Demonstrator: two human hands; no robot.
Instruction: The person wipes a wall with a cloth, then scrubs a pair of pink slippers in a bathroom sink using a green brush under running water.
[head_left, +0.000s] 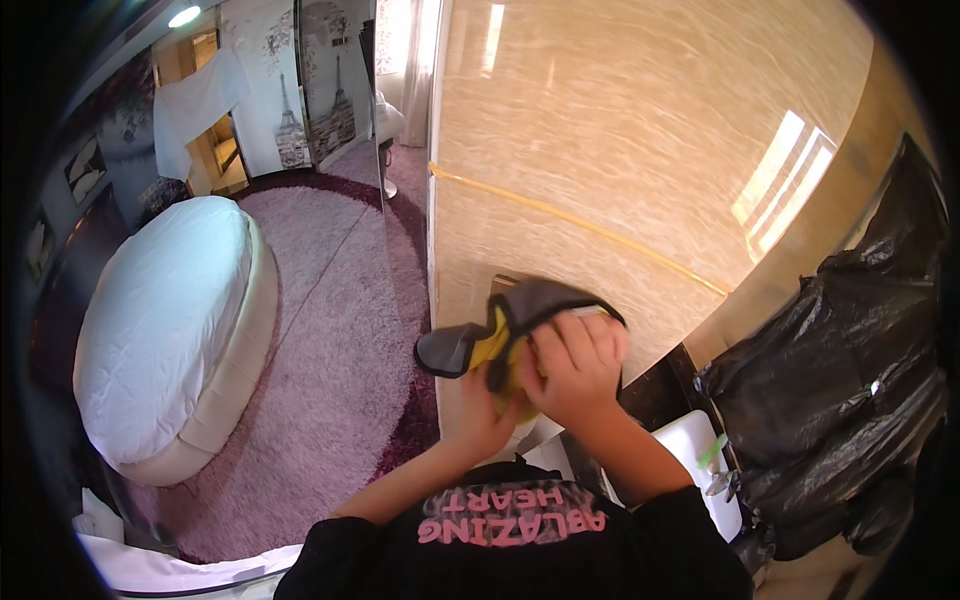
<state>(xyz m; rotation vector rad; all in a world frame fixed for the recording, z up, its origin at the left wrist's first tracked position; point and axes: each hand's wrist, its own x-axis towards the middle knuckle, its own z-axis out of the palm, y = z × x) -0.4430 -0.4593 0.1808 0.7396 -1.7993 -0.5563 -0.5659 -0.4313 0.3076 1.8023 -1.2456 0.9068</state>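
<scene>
A grey and yellow microfiber cloth with black edging is bunched between my two hands, in front of a glossy beige marble-look wall. My right hand grips the cloth from above, its fingers curled over the fabric. Lower and to the left, my left hand holds the yellow underside, partly hidden by the folds. One grey flap hangs out to the left. Behind the cloth, the corner of a small metal-edged plate shows on the wall.
Left of the wall edge, a round bed with a white cover stands on a purple shag carpet. Black plastic sheeting hangs at right beside a white basin or tub. A yellow strip crosses the wall.
</scene>
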